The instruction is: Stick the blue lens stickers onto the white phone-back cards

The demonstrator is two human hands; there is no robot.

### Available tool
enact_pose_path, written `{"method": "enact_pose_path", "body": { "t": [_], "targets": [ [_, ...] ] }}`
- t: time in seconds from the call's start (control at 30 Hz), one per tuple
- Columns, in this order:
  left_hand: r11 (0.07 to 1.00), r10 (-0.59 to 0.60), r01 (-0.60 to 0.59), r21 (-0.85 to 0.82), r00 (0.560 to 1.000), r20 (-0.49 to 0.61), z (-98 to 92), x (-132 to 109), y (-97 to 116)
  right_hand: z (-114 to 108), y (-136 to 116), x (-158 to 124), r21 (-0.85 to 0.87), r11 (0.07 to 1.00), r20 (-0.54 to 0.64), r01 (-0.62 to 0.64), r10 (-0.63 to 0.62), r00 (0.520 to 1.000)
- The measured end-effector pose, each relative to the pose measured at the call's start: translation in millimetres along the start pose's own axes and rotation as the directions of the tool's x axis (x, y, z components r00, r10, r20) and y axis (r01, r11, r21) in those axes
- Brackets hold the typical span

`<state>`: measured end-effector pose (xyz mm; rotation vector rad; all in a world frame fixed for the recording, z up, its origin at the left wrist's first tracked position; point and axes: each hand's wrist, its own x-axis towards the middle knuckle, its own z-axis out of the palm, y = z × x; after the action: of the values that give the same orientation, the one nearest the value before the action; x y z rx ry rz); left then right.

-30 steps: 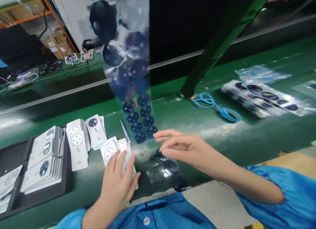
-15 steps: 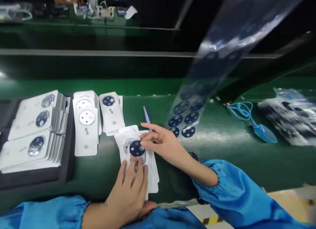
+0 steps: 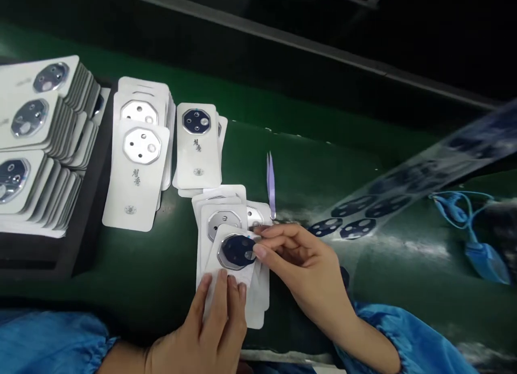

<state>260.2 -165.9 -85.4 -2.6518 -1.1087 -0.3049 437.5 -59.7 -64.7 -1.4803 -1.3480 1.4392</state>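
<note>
A white round-cornered card (image 3: 233,277) with an octagonal silver-rimmed plate lies on a small stack of similar cards (image 3: 202,223). My left hand (image 3: 214,320) rests on its lower part, fingers outstretched and pressing on the surface; the thumb is hidden. Between thumb and fingertips, my right hand (image 3: 299,261) pinches the right edge of a dark blue octagonal sticker (image 3: 238,250) with round holes. The sticker lies over the card's plate, slightly off to the right. Just beyond the right hand, lilac tweezers (image 3: 271,185) lie on the green mat.
Two groups of white cards stand further left, one with silver octagons (image 3: 135,185), one with a dark octagon (image 3: 197,159). A black tray (image 3: 86,223) holds tall stacks of cards. To the right lie a clear strip of dark stickers (image 3: 355,228) and a blue corded object (image 3: 487,261).
My right hand has brought the sticker down onto the plate of the card. The view has turned and come closer; my left hand stays on the card.
</note>
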Motion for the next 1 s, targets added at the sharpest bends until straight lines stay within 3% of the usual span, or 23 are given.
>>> {"method": "enact_pose_path", "body": {
  "t": [0.23,0.6,1.0],
  "targets": [
    [0.998,0.02,-0.025,0.058,0.997,0.073,1.6,-7.0,6.7,1.9,3.1,0.2,-0.057,0.997,-0.029,0.059,-0.061,0.998],
    [0.999,0.036,-0.036,0.003,0.999,0.036,-0.5,-1.4,1.3,-1.9,2.8,1.2,-0.036,0.998,0.039,0.056,-0.054,0.998],
    [0.999,0.046,-0.048,0.021,0.996,0.079,-0.8,-3.3,2.2,-4.4,3.7,1.4,-0.033,0.998,0.057,0.05,-0.048,0.997]
  ]
}}
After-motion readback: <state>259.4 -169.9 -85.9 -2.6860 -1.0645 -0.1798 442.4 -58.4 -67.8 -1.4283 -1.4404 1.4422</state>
